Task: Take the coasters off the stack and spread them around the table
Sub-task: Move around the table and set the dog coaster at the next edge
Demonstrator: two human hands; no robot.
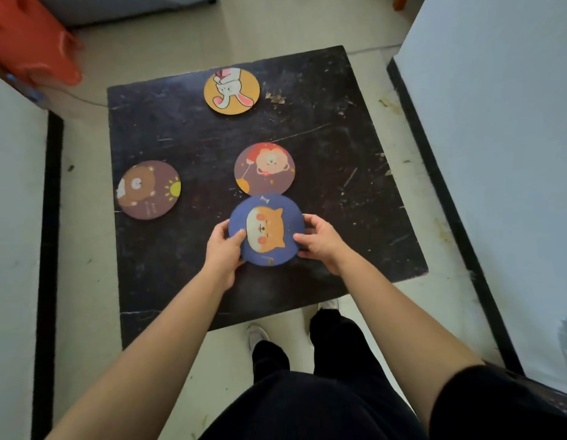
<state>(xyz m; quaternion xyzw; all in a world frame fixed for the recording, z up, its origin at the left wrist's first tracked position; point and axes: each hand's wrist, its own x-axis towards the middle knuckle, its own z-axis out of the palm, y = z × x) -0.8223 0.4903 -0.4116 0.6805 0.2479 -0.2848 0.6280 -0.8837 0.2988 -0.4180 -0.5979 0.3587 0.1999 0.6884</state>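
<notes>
A round blue coaster with an orange dog (269, 228) sits near the front middle of the black table (355, 217). My left hand (223, 246) grips its left edge and my right hand (318, 241) grips its right edge. I cannot tell whether more coasters lie under it. Three coasters lie flat and apart on the table: a yellow rabbit coaster (232, 90) at the far edge, a purple lion coaster (265, 168) just beyond the blue one, and a brown bear coaster (149, 189) at the left.
The right half of the scratched table shows bare surface. White panels with black edging (498, 138) flank the table on both sides. An orange plastic object (31, 42) stands on the floor at the far left. My legs and shoes are below the table's front edge.
</notes>
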